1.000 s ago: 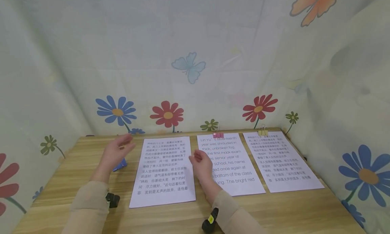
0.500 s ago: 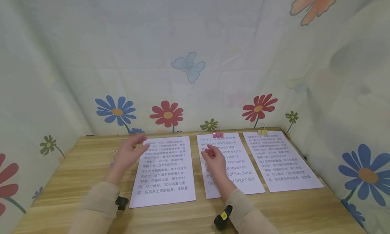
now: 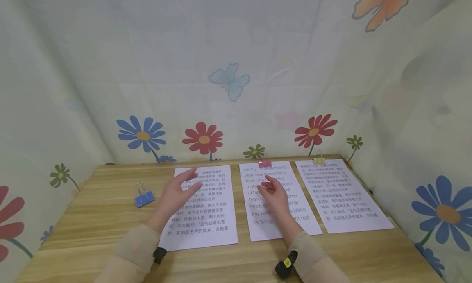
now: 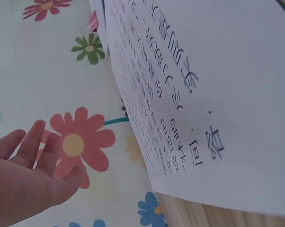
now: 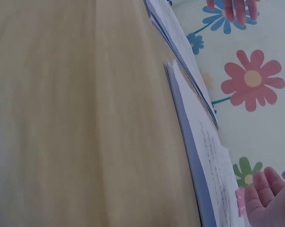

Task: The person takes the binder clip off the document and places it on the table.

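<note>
Left grip (image 3: 178,194) and right grip (image 3: 275,196), both released, have shifted rightward, leaving the blue clip (image 3: 144,199) fully uncovered.

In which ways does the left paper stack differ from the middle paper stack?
The left paper stack shows Chinese print, while the middle paper stack shows English. The middle one has a pink binder clip at its top edge; the left one shows no clip, and a blue binder clip lies beside it. Both are white and partly hidden in the head view: the left by the left hand, the middle by the right hand.
</note>
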`<move>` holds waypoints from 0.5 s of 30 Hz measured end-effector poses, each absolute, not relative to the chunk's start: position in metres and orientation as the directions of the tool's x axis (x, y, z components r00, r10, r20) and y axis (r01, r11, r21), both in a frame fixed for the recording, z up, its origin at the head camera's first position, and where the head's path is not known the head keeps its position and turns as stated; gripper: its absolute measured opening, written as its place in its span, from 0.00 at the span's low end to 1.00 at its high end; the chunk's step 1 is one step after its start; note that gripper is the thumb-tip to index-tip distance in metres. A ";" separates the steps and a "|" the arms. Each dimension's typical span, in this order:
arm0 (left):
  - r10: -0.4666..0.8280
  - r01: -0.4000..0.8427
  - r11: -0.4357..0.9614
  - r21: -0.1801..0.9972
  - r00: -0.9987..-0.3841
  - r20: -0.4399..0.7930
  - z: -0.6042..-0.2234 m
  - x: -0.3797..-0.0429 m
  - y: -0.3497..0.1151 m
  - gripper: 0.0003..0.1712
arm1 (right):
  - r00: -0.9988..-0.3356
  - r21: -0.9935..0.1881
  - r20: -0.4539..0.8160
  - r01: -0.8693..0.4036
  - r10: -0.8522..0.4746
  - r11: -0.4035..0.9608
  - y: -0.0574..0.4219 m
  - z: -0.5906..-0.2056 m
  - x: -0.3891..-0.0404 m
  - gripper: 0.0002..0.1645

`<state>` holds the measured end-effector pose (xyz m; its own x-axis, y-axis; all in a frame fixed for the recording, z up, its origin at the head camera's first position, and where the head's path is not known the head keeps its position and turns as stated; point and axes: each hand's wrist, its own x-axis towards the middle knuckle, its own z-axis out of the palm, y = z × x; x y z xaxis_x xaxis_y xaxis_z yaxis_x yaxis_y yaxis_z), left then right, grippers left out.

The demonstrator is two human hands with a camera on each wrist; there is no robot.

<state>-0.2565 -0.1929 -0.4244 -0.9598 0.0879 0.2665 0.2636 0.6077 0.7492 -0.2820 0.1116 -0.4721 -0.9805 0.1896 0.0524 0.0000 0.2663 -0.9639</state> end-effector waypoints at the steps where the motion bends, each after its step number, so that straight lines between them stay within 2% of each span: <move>1: 0.096 0.270 0.607 0.748 -0.959 0.268 -0.426 -0.256 -0.190 0.36 | -0.980 -0.962 0.049 0.005 0.192 0.272 0.115 -0.472 -0.282 0.33; 8: 0.164 0.334 0.620 0.710 -0.940 0.298 -0.433 -0.255 -0.175 0.37 | -0.982 -0.947 0.039 0.022 0.184 0.319 0.139 -0.465 -0.280 0.36; 15: 0.218 0.355 0.641 0.681 -0.934 0.282 -0.437 -0.254 -0.164 0.39 | -0.985 -0.924 0.097 -0.035 0.146 0.380 0.166 -0.460 -0.280 0.39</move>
<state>-0.2538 -0.1635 -0.4371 -0.9345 0.2177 0.2818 0.3545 0.6411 0.6807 -0.2803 0.1657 -0.4595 -0.9845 0.1457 0.0974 -0.0353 0.3798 -0.9244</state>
